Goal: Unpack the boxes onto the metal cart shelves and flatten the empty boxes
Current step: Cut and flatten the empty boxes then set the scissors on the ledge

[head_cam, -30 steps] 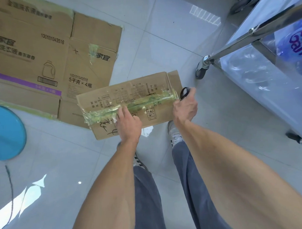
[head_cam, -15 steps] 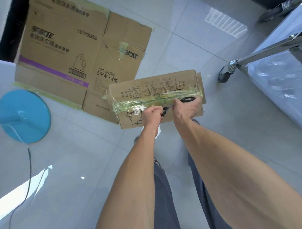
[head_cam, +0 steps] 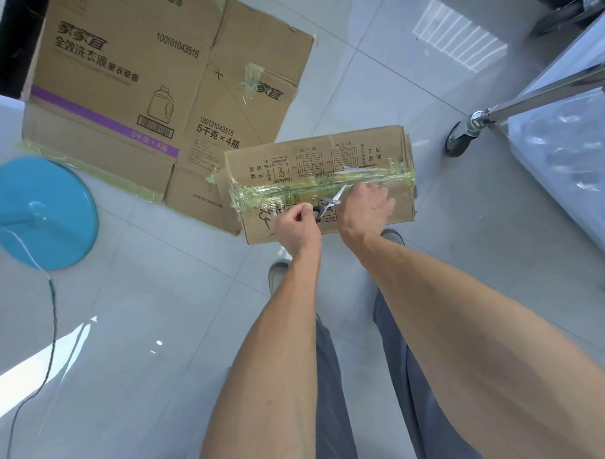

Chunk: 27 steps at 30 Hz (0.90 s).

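Cardboard box (head_cam: 326,153) beside cart caster (head_cam: 457,139)

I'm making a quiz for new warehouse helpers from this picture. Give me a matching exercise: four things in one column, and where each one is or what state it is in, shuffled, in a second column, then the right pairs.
Things
1. scissors
2. taped box
3. flattened box
4. blue round base

Places or states
A. lies flat on the floor tiles, top left
B. held in the left hand, blades pointing at the tape
C. stands on the floor at the left edge, a cord trailing from it
D. steadied under the right hand, seam still taped

Pairs: 1-B, 2-D, 3-A, 4-C
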### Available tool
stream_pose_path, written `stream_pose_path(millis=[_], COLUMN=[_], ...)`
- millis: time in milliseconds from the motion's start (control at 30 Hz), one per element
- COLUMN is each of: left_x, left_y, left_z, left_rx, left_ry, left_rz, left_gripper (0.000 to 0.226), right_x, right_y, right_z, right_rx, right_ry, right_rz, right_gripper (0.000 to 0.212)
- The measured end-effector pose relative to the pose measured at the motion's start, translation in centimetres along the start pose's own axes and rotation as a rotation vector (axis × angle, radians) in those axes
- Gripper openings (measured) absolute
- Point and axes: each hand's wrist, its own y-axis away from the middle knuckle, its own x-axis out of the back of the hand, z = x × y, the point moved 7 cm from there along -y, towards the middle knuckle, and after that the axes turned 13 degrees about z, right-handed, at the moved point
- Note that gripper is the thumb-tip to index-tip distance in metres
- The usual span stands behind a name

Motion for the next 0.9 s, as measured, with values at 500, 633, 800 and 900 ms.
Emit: stream_pose_path(millis=[500,633,800,900], left_x=[-1.5,-3.0,-4.7,-5.7], left_y=[1.5,2.9,3.5,2.9], left_z=[-1.5,-0.9,0.7,2.4], left_rx=[0.169,0.118,-0.035,-0.352], left_ry=[-0.080,-0.126,-0.307,-0.557], left_rz=[-0.296,-0.397,-0.467,-0.393], left_gripper=[0.015,0.023,0.041,0.040], right_x=[-3.5,-4.1,-4.9,-4.6], right_y=[2.0,2.3,2.7,1.9], right_z=[5.2,5.8,7.4,8.4], right_rx=[-0.331,-0.442,-0.652,-0.643], right_ry=[-0.471,-0.606,-0.853,-0.856], right_rz=[-0.308,-0.359,-0.482,-0.456], right_gripper=[0.023,0.034,0.051,0.046])
